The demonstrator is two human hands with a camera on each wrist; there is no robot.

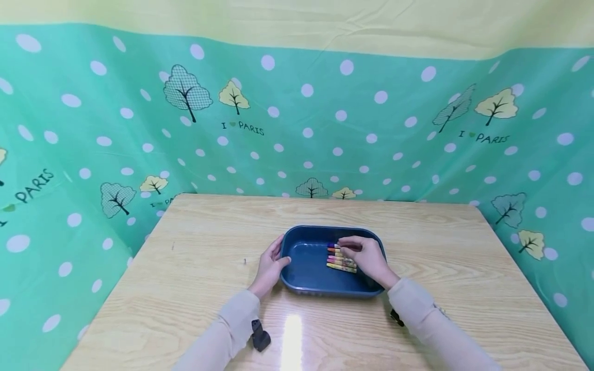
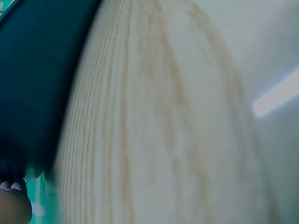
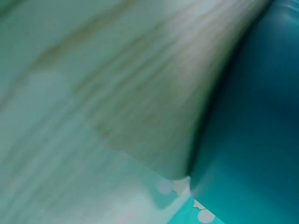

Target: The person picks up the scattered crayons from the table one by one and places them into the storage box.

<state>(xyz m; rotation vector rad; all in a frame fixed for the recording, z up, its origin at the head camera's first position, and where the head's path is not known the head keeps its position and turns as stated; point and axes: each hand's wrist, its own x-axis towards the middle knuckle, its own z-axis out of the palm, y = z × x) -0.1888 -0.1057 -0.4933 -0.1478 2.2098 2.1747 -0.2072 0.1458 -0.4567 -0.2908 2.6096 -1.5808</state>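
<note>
A dark blue oblong tub sits on the table, with several crayons lying side by side in its right half. A yellow crayon is nearest the front, and a purple crayon is at the back of the row. My left hand grips the tub's left end, thumb over the rim and fingers outside. Reaching over the right end, my right hand pinches the purple crayon at its fingertips and covers the right ends of other crayons. In the left wrist view, part of my left hand touches the tub's underside edge.
The light wooden table extends around the tub on all sides. A green dotted curtain hangs behind and beside it. Dark straps hang at both wrists. The tub's outer wall fills the right of the right wrist view.
</note>
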